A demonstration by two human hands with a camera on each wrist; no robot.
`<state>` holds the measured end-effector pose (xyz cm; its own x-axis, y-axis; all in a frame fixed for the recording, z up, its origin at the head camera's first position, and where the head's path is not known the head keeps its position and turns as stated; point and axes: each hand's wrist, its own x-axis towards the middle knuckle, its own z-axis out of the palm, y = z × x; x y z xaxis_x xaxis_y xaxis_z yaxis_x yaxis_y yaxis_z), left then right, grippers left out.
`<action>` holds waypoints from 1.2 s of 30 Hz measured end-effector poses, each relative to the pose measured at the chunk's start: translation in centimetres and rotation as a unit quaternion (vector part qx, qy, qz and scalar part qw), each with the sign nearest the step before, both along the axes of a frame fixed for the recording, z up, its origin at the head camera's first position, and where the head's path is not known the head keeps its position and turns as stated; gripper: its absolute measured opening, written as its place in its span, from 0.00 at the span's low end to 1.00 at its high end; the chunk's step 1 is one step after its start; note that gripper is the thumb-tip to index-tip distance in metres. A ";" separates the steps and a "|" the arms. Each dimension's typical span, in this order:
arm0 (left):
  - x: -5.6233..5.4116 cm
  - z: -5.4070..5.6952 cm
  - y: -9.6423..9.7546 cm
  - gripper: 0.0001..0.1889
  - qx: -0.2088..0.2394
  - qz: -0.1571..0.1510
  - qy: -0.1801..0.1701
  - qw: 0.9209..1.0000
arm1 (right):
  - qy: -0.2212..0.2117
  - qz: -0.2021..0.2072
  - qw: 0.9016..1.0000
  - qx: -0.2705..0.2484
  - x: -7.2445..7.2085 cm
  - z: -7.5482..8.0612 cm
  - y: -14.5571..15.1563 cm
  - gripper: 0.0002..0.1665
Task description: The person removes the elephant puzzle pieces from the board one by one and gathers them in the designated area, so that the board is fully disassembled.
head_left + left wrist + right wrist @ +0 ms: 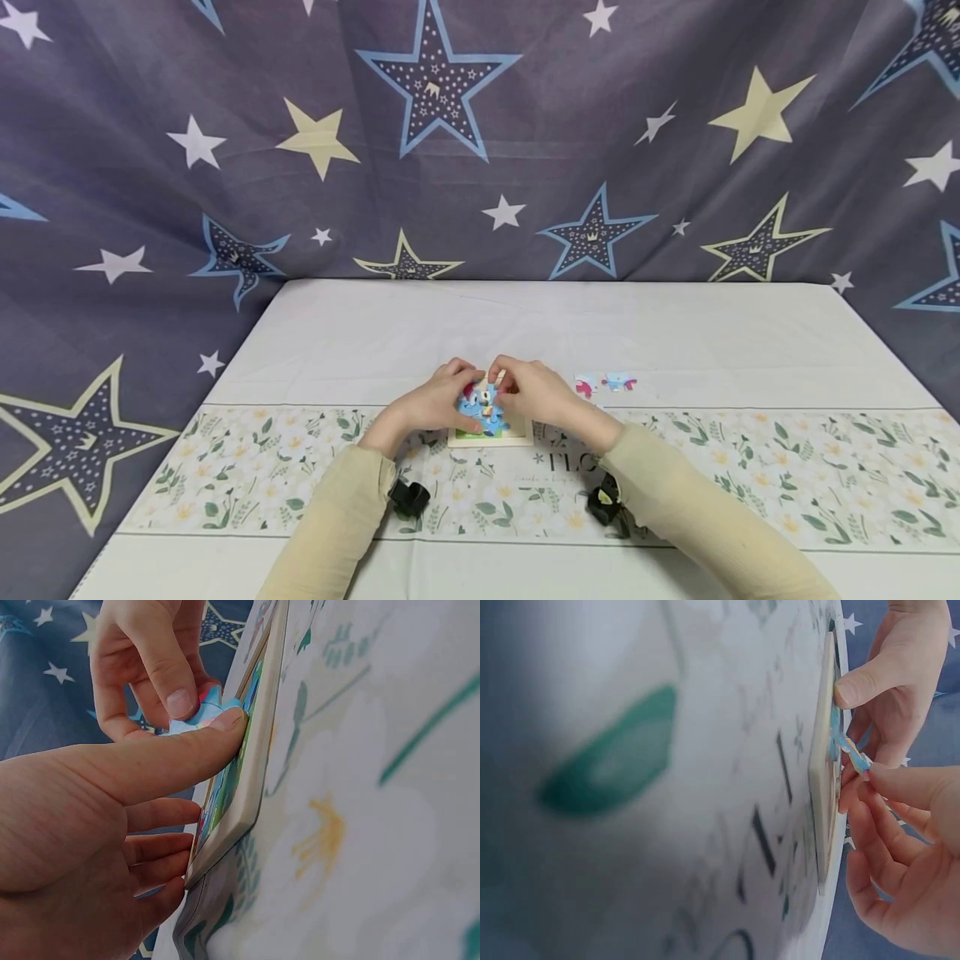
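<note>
A small jigsaw puzzle board (pixel 491 442) with a pale frame lies on the table, partly filled with a blue cartoon picture. My left hand (pixel 433 406) spans its left side and holds it, thumb (pixel 214 735) down over the near part of the picture and fingers along the far side. Between the thumb and fingertips of my right hand (pixel 536 392) is a blue puzzle piece (pixel 857 759), pinched and tilted above the board. In the left wrist view this puzzle piece (pixel 202 712) shows some pink and is partly covered by the fingers.
Two loose puzzle pieces, a pink-and-white one (pixel 585 385) and a blue one (pixel 619 382), lie right of the board. A floral band (pixel 300 475) crosses the white tablecloth (pixel 675 325). Behind the table hangs a star-patterned curtain (pixel 525 117).
</note>
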<state>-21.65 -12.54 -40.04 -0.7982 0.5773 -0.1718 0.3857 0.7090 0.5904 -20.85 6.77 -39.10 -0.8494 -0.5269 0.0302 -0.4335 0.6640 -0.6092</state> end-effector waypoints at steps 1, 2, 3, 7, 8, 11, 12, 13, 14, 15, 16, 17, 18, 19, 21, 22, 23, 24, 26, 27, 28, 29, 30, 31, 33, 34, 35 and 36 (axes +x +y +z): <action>0.0 0.0 0.0 0.42 -0.001 0.001 -0.001 1.000 | 0.000 -0.002 1.000 -0.003 0.0 0.0 0.1 0.10; 0.0 0.0 0.0 0.42 -0.001 0.002 0.000 1.000 | 0.000 -0.004 1.000 -0.004 0.1 0.1 0.2 0.10; 0.0 0.0 0.0 0.42 -0.001 0.003 0.000 1.000 | -0.002 -0.006 1.000 -0.007 0.1 0.1 0.3 0.09; 0.2 0.1 0.1 0.42 -0.004 0.004 0.000 1.000 | -0.007 -0.018 1.000 -0.015 0.3 0.3 0.9 0.09; 0.2 0.1 0.0 0.42 -0.004 0.004 0.001 1.000 | -0.007 -0.018 1.000 -0.017 0.3 0.3 1.1 0.09; 0.1 0.0 0.0 0.42 -0.006 0.005 0.001 1.000 | -0.007 -0.017 1.000 -0.024 0.4 0.4 1.9 0.09; 0.1 -0.1 0.0 0.42 -0.005 0.005 0.001 1.000 | -0.009 -0.015 0.999 -0.029 0.4 0.4 2.2 0.10; 0.1 -0.1 0.0 0.42 -0.004 0.006 0.001 1.000 | -0.011 -0.013 0.999 -0.033 0.4 0.4 2.5 0.10; 0.1 -0.2 0.0 0.42 -0.003 0.007 0.001 1.000 | -0.012 -0.013 0.999 -0.036 0.4 0.4 2.8 0.10; 0.1 -0.2 0.0 0.42 -0.002 0.008 0.000 1.000 | -0.015 -0.015 0.999 -0.038 0.4 0.4 3.0 0.10; 0.1 -0.2 0.0 0.42 0.000 0.008 -0.001 1.000 | -0.015 -0.016 0.999 -0.041 0.4 0.4 3.4 0.10; 0.2 -0.1 0.0 0.42 0.002 0.009 -0.002 1.000 | -0.017 -0.018 0.999 -0.044 0.4 0.4 3.7 0.10; 0.2 -0.1 0.0 0.42 0.004 0.009 -0.003 1.000 | -0.018 -0.020 0.999 -0.047 0.4 0.4 4.0 0.10; 0.2 -0.1 0.0 0.42 0.006 0.009 -0.003 1.000 | -0.018 -0.024 0.998 -0.048 0.4 0.4 4.2 0.10; 0.2 0.0 0.0 0.42 0.008 0.009 -0.005 1.000 | -0.017 -0.030 0.998 -0.051 0.5 0.4 4.8 0.10; 0.3 0.0 -0.1 0.43 0.008 0.009 -0.005 1.000 | -0.016 -0.032 0.998 -0.052 0.4 0.3 5.1 0.10; 0.3 0.0 -0.1 0.43 0.009 0.009 -0.005 1.000 | -0.016 -0.034 0.998 -0.053 0.5 0.3 5.3 0.09; 0.3 0.0 -0.1 0.43 0.010 0.009 -0.005 1.000 | -0.016 -0.035 0.998 -0.053 0.5 0.3 5.6 0.09; 0.3 0.0 -0.1 0.43 0.008 0.009 -0.007 1.000 | -0.016 -0.037 0.998 -0.053 0.5 0.3 6.1 0.09; 0.3 0.0 -0.1 0.43 0.008 0.009 -0.007 1.000 | -0.016 -0.038 0.998 -0.053 0.6 0.3 6.3 0.09; 0.3 0.0 -0.1 0.43 0.008 0.010 -0.007 1.000 | -0.016 -0.040 0.998 -0.053 0.6 0.3 6.5 0.10; 0.3 -0.1 -0.1 0.43 0.007 0.011 -0.006 1.000 | -0.015 -0.041 0.998 -0.052 0.6 0.3 6.7 0.10; 0.3 -0.1 -0.1 0.43 0.007 0.011 -0.007 1.000 | -0.017 -0.044 0.997 -0.053 0.7 0.3 6.9 0.10; 0.3 -0.1 -0.1 0.43 0.007 0.011 -0.006 1.000 | -0.019 -0.046 0.997 -0.054 0.7 0.3 7.2 0.10; 0.3 -0.2 -0.1 0.43 0.007 0.011 -0.007 1.000 | -0.022 -0.052 0.997 -0.056 0.7 0.4 7.6 0.10; 0.3 -0.2 -0.1 0.43 0.008 0.012 -0.006 1.000 | -0.025 -0.055 0.996 -0.058 0.7 0.4 7.9 0.10; 0.3 -0.1 -0.1 0.43 0.007 0.012 -0.006 1.000 | -0.026 -0.058 0.996 -0.060 0.7 0.4 8.1 0.10; 0.3 -0.1 -0.1 0.43 0.008 0.012 -0.005 1.000 | -0.030 -0.060 0.996 -0.064 0.7 0.4 8.4 0.10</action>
<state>-21.35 -12.64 -40.17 -0.8096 0.5613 -0.1716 0.3631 0.7087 0.6049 -20.12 15.15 -38.70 -0.9085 -0.4160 0.0384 -0.3163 0.6248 -0.7139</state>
